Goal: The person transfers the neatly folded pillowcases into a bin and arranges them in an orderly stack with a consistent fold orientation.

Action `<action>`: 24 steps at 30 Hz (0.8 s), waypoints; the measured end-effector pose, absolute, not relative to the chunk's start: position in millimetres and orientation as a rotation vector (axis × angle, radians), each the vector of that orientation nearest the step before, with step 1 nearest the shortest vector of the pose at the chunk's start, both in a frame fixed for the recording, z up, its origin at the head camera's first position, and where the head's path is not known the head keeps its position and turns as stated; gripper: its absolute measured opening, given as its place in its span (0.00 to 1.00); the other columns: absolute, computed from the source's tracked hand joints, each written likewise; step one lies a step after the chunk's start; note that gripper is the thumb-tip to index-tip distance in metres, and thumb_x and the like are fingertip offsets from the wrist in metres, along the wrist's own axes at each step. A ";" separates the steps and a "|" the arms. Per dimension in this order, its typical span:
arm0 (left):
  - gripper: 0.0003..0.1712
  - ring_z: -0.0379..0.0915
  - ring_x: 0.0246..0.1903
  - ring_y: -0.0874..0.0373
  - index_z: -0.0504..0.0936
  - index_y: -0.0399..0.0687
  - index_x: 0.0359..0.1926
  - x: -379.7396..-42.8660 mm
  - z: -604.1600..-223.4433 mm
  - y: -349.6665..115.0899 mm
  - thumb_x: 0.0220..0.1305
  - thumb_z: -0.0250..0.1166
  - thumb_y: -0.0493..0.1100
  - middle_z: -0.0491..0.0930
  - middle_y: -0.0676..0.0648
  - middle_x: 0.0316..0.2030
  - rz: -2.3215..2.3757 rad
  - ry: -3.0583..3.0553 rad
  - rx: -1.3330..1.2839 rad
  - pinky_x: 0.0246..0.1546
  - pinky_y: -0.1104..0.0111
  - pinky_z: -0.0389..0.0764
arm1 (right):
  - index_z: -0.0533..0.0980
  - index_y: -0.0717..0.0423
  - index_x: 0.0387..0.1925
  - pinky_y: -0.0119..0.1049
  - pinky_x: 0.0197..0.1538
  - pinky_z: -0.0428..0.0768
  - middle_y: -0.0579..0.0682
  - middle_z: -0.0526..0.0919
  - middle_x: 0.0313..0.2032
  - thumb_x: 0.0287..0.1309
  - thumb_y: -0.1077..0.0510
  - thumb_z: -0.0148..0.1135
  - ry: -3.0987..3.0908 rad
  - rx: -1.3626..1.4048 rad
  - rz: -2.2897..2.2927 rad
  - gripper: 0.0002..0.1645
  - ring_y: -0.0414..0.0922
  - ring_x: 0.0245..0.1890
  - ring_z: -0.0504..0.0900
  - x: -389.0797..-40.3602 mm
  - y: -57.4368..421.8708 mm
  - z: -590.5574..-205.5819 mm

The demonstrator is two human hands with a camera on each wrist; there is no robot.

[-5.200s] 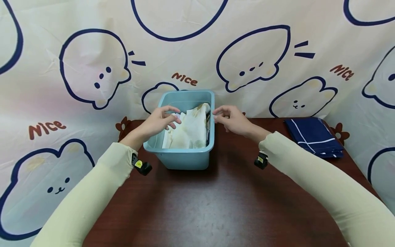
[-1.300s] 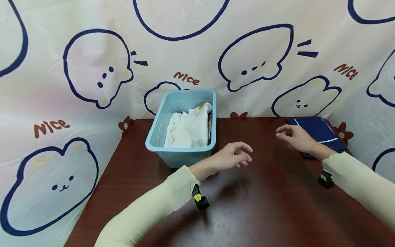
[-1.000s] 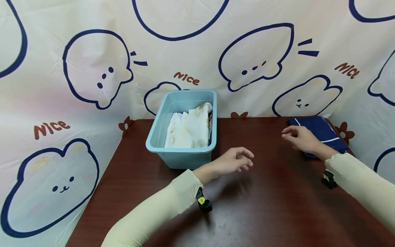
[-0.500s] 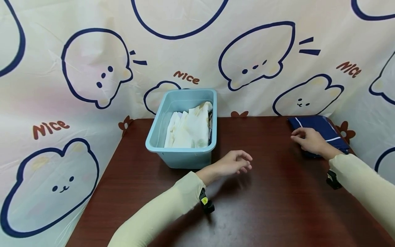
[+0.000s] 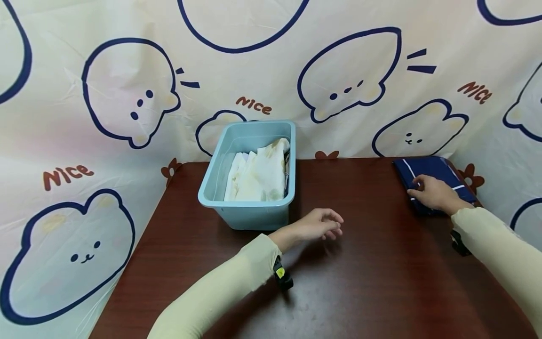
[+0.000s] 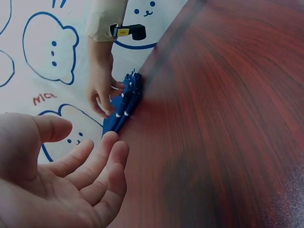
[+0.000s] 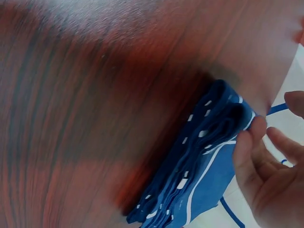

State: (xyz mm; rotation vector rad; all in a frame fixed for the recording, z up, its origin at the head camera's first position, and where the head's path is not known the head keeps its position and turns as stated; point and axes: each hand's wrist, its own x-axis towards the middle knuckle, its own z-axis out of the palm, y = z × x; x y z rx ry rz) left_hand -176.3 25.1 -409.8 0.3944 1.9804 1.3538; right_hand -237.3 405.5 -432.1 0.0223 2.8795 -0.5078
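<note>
A folded navy blue cloth with white stripes lies at the back right of the table. My right hand is over its near left part, fingers loosely bent. In the right wrist view, the fingertips come right at the upper edge of the folded cloth, whose stacked layers show along one side. My left hand hangs over the table in front of the blue bin, palm turned sideways and fingers relaxed; nothing is in it. The left wrist view shows those fingers loosely bent.
A light blue plastic bin stands at the back, left of centre, holding folded white cloth with pale stains and something dark beside it. The dark red-brown table meets a curtain printed with cartoon bears behind and at the sides.
Both hands have left the bin for the right side. Over the last second my right hand has moved farther right, onto the navy cloth; the left has hardly moved.
</note>
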 end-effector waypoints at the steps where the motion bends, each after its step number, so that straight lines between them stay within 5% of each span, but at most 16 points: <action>1: 0.14 0.85 0.44 0.51 0.79 0.42 0.56 -176.6 -410.8 25.0 0.76 0.56 0.42 0.88 0.44 0.44 1.354 1.977 0.397 0.48 0.57 0.82 | 0.66 0.76 0.60 0.57 0.41 0.80 0.75 0.77 0.49 0.70 0.48 0.57 2.872 0.028 -0.481 0.35 0.63 0.42 0.81 -237.7 406.7 -433.4; 11: 0.17 0.84 0.38 0.59 0.77 0.39 0.59 -178.9 -415.0 26.4 0.77 0.55 0.42 0.88 0.44 0.43 1.321 1.962 0.451 0.42 0.64 0.81 | 0.65 0.79 0.60 0.66 0.46 0.76 0.78 0.74 0.55 0.64 0.46 0.63 2.771 0.144 -0.265 0.41 0.68 0.50 0.77 -239.9 414.3 -445.4; 20: 0.16 0.84 0.39 0.57 0.78 0.39 0.58 -179.4 -420.3 25.3 0.76 0.56 0.42 0.88 0.44 0.43 1.339 1.970 0.436 0.46 0.58 0.82 | 0.77 0.72 0.43 0.43 0.28 0.75 0.64 0.82 0.34 0.63 0.58 0.61 2.811 0.012 -0.276 0.17 0.52 0.29 0.78 -242.1 409.6 -445.0; 24: 0.16 0.85 0.41 0.52 0.78 0.39 0.58 -178.3 -421.9 25.7 0.76 0.56 0.43 0.88 0.44 0.43 1.350 1.975 0.435 0.47 0.57 0.82 | 0.78 0.70 0.40 0.42 0.28 0.74 0.60 0.82 0.31 0.63 0.60 0.61 2.818 -0.043 -0.292 0.13 0.51 0.28 0.78 -238.8 406.4 -447.8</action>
